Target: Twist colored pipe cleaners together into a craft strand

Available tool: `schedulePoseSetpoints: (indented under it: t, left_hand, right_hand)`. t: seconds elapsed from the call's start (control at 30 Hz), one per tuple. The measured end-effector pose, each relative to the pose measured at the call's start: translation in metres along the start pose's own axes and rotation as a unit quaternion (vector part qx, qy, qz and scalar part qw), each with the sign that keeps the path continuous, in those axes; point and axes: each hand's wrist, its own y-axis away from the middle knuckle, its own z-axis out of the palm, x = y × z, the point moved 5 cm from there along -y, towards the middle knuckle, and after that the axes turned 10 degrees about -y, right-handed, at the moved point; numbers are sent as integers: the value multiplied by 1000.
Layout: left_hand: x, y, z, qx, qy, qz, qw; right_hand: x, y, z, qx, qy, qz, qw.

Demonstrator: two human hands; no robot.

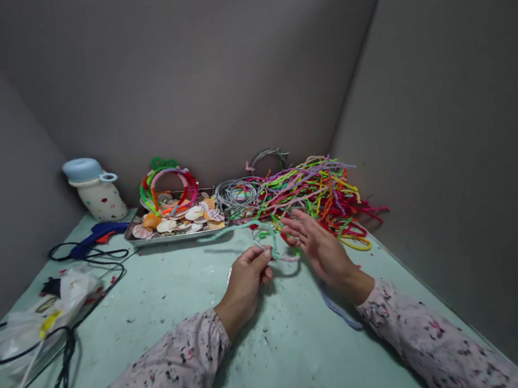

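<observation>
My left hand [250, 273] pinches a small loop of wire wrapped with pipe cleaner at its near left side, thumb against forefinger. A mint-green pipe cleaner [230, 230] winds round part of this loop, and its loose end sticks out to the left. Pale pink fuzz [290, 258] covers the loop's near edge, with a bit of green beside it. My right hand [321, 251] is held just right of the loop, fingers stretched out and palm turned inward. On the table by the right wrist lies a lavender pipe cleaner [339, 310], partly hidden.
Behind the hands, a metal tray [181, 237] holds seashells and finished-looking colourful rings [190, 182]. Coiled grey wire [238, 195] and a heap of pipe cleaners [310, 185] lie right of it. Leftward are a bottle [101, 199], a blue tool [92, 239], cables and plastic bags [73, 288].
</observation>
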Motion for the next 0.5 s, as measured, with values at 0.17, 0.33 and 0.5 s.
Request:
schedulePoseSetpoints:
  t: [0.17, 0.33, 0.5]
  left_hand:
    - [1, -2, -3, -5, 46, -9, 999]
    - [3, -1, -3, -16, 38, 11, 999]
    - [2, 0, 0, -30, 0, -14, 999]
  right_hand:
    - [18, 14, 9, -44, 189, -24, 981]
    - [11, 24, 19, -50, 283, -89, 954]
    - [11, 25, 19, -55, 287, -102, 951]
